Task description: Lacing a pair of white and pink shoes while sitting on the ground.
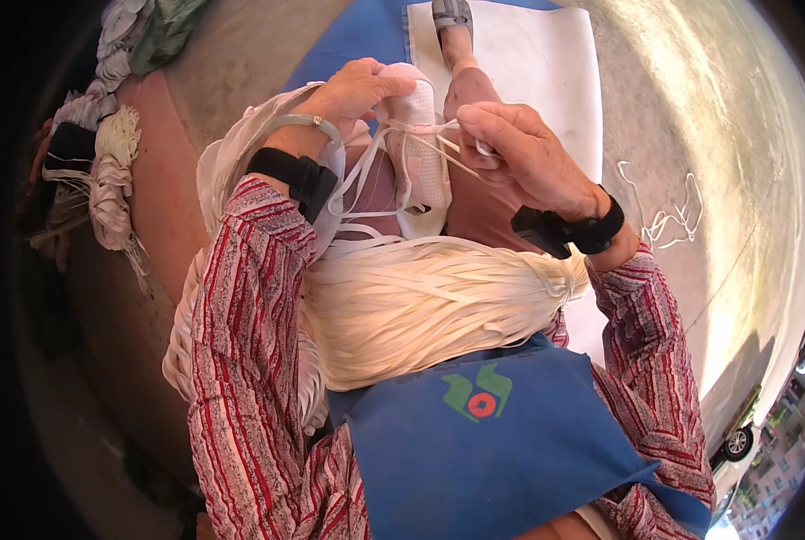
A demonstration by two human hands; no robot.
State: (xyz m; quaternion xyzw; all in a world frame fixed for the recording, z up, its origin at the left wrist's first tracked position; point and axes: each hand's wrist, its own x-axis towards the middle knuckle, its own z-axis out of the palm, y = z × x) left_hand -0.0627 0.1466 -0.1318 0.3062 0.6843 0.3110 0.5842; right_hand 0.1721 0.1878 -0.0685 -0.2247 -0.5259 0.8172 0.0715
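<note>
My left hand [353, 94] is closed around the rounded end of a white mesh shoe upper [423, 184], thumb on top. The upper lies lengthwise between my knees, with a white shoelace [420, 129] crossing it and trailing loosely to the left. Just to its right, my right hand [519, 148] pinches a stretch of the lace, which runs taut from the upper. A small pale piece shows between those fingers, too hidden to name. Across my lap rests a thick hank of cream laces [438, 297], gathered at its right end.
White shoe uppers [218, 171] hang in a string beside my left arm. More tied bundles [110, 180] sit at the far left. A loose lace [668, 216] lies on the concrete at right. A white sheet [546, 63] and blue cloth [348, 40] spread ahead.
</note>
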